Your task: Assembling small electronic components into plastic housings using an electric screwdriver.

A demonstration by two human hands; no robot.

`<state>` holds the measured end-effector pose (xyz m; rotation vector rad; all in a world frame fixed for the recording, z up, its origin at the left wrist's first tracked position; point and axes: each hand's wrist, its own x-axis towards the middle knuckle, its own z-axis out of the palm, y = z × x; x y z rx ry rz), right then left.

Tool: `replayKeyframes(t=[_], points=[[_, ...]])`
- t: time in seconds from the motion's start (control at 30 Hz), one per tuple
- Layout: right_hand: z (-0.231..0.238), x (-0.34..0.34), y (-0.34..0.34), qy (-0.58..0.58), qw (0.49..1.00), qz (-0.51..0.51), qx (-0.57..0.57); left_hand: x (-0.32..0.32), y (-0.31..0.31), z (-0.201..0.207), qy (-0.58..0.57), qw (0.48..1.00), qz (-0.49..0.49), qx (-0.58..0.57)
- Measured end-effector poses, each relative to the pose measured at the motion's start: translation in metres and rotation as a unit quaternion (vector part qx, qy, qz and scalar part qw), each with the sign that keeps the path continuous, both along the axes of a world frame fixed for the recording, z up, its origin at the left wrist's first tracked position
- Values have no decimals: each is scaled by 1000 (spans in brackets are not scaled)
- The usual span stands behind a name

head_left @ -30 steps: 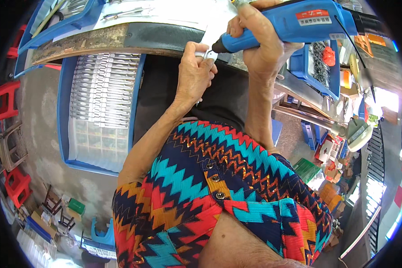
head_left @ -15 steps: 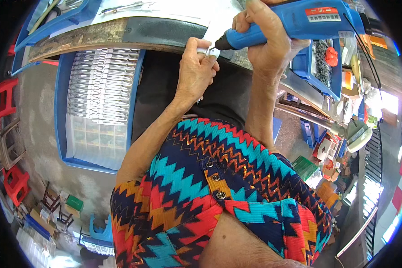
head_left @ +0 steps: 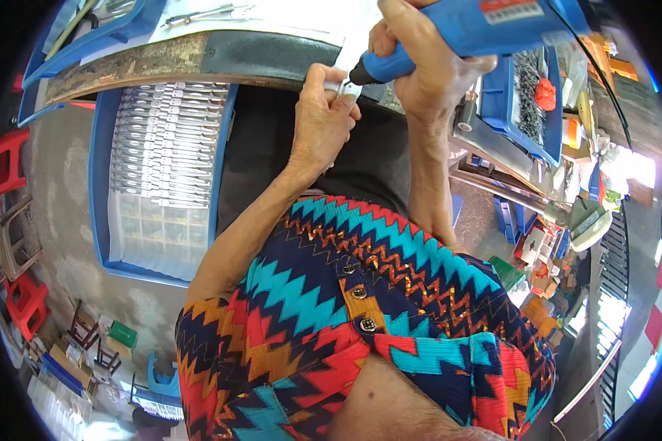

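Left hand (head_left: 322,117) pinches small white part (head_left: 352,90) in its fingers at worktop (head_left: 140,65) near edge, probably steadying it under black nose (head_left: 358,74) of blue electric screwdriver (head_left: 467,29), right hand (head_left: 435,77) gripping its body, apparently for aim.

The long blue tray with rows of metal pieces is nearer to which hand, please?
Left. The left hand is right of the tray; the right hand is farther right.

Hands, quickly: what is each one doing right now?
Left hand: closed, pinching a small white part.
Right hand: closed around a blue handheld tool.
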<state>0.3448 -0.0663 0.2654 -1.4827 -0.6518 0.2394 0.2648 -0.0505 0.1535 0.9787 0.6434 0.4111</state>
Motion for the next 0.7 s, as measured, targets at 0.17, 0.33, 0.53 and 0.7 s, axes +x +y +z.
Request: replayKeyframes(t=[0.17,0.33,0.53,0.7], points=[[0,-2,-2,-66,984,-1,-166,0,0,-4,-11,1000,14,16],[-29,16,-5,-323,943,74,34,-1,0,-4,-3,1000,13,9],[-7,10,-17,12,987,40,155,-6,1,5,-8,999,-8,-37],[-15,14,-19,47,987,17,152,-16,22,24,-27,988,-74,-130]])
